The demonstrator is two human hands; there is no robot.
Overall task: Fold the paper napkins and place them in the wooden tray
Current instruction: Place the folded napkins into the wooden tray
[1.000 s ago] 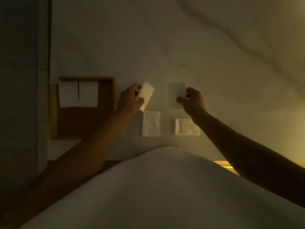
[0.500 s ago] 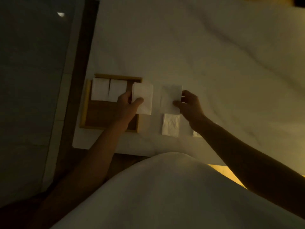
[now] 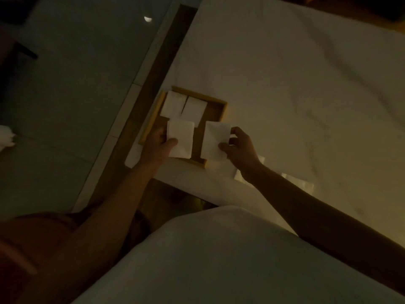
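Observation:
The wooden tray (image 3: pixel 221 110) lies on the white marble table near its left edge, with two folded white napkins (image 3: pixel 174 103) (image 3: pixel 195 108) side by side along its far end. My left hand (image 3: pixel 156 143) pinches a folded napkin (image 3: pixel 182 137) over the tray's near left part. My right hand (image 3: pixel 240 148) pinches another folded napkin (image 3: pixel 215 140) over the tray's near right part. Two more napkins (image 3: pixel 238 175) (image 3: pixel 299 183) lie flat on the table, partly hidden behind my right forearm.
The table edge (image 3: pixel 140 160) runs just left of the tray, with a dark strip and grey floor (image 3: pixel 65 106) beyond. A white garment (image 3: pixel 208 260) fills the lower frame. The lighting is dim.
Both hands have carried their folded napkins leftward from the table to above the tray. The view has swung right and tilted.

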